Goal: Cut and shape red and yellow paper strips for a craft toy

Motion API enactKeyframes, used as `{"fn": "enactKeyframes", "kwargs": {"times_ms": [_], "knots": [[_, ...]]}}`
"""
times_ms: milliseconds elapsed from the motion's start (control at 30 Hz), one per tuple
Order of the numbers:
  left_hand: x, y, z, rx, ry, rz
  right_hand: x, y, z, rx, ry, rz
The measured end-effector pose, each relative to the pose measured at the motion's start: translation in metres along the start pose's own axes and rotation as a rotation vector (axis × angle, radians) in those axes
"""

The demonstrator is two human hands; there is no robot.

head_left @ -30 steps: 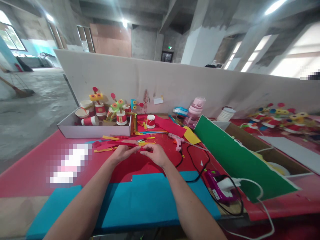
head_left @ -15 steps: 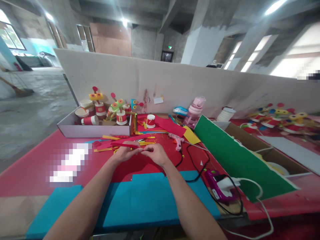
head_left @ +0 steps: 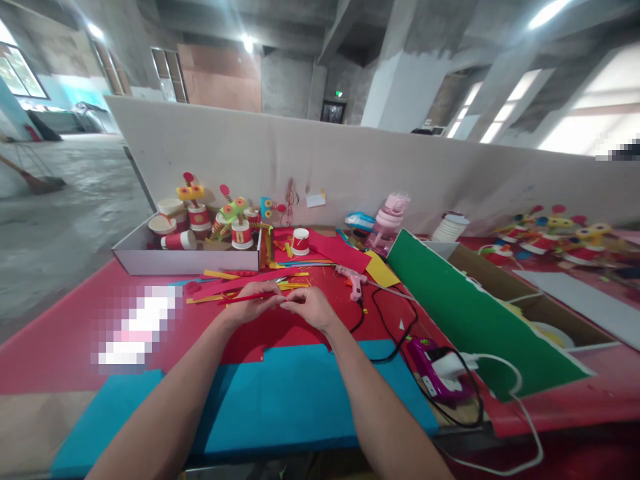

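Bare concrete columns and ceiling beams rise behind a long white partition [head_left: 350, 160], and in front of it spreads my bench [head_left: 295, 337], covered in red. Both my forearms reach in from the near edge over a blue sheet [head_left: 310, 400], hiding parts of it, and slant inward until my fingertips meet near the middle. My left grip [head_left: 249, 305] is bent at the wrist, fingers closed round a narrow red strip [head_left: 253, 296] that lies across them and pokes out to the left. My right grip [head_left: 311, 308] comes from the other side, thumb and forefinger pinched on the strip's right end, its other fingers curled.

Just beyond my knuckles lies a litter of yellow strips [head_left: 220, 274] and red pieces, partly hidden by my left grip. Near my right grip, a pink glue gun [head_left: 355, 283] rests on the bench, its black cord looping toward me to a purple power strip [head_left: 453, 391] with a white plug in it. Farther right, a green panel [head_left: 475, 320] slants along a compartmented box. A paper cup [head_left: 301, 242] stands upside down ahead; left of it, a white box [head_left: 190, 262] holds cups and paper-headed figures [head_left: 199, 217].
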State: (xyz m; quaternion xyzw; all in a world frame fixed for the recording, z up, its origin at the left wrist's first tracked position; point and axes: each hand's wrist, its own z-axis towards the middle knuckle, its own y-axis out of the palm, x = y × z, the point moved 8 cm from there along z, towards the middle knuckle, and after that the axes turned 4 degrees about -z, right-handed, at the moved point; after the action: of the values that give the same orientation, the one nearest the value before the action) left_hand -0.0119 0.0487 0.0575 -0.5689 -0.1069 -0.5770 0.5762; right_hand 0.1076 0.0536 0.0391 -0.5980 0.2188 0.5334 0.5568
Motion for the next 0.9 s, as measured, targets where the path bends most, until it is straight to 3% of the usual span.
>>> {"fn": "enactKeyframes", "kwargs": {"times_ms": [333,800,900], "knots": [[0.002,-0.023,-0.003,0.120,-0.032,0.044,0.007,-0.006,-0.001,-0.035,0.058,-0.025],[0.000,-0.022,-0.003,0.117,-0.033,0.048,0.004,-0.009,-0.003,-0.076,0.052,-0.039],[-0.003,-0.029,-0.004,0.153,-0.036,0.060,0.007,-0.015,-0.003,-0.047,0.058,-0.073]]}}
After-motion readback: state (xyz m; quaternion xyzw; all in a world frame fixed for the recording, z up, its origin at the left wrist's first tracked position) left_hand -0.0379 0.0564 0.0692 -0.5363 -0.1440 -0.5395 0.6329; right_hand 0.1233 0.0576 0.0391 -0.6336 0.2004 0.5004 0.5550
